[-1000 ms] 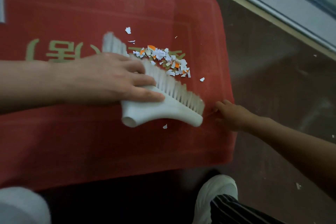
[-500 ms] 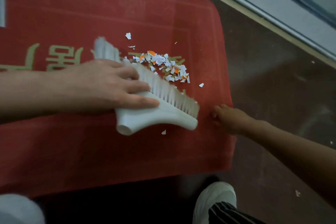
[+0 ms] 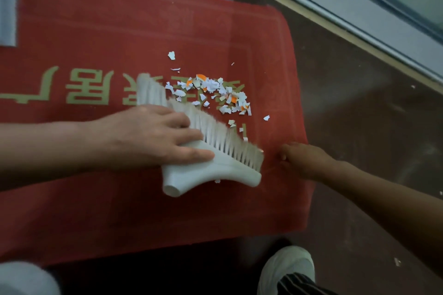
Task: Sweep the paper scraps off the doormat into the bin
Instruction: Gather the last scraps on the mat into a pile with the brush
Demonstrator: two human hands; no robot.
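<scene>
A red doormat (image 3: 119, 211) with pale lettering covers most of the floor in view. On its right half lies a heap of white, orange and greenish paper scraps (image 3: 215, 93). My left hand (image 3: 148, 139) grips a white brush head (image 3: 215, 165), its bristles pointing toward the heap and lying just left of it. A single scrap (image 3: 217, 181) sits beside the brush base. My right hand (image 3: 304, 160) rests on the mat's right edge with fingers curled down against it. No bin is in view.
Dark brown floor (image 3: 359, 127) lies right of the mat, bounded by a pale door sill (image 3: 335, 14) at the upper right. My white shoe (image 3: 287, 268) stands below the mat's near edge. A grey strip (image 3: 7, 2) crosses the upper left corner.
The brush and my left hand stay beside the heap, shifting only a little. A few scraps now lie loose below the heap near the bristles. My right hand remains on the mat edge.
</scene>
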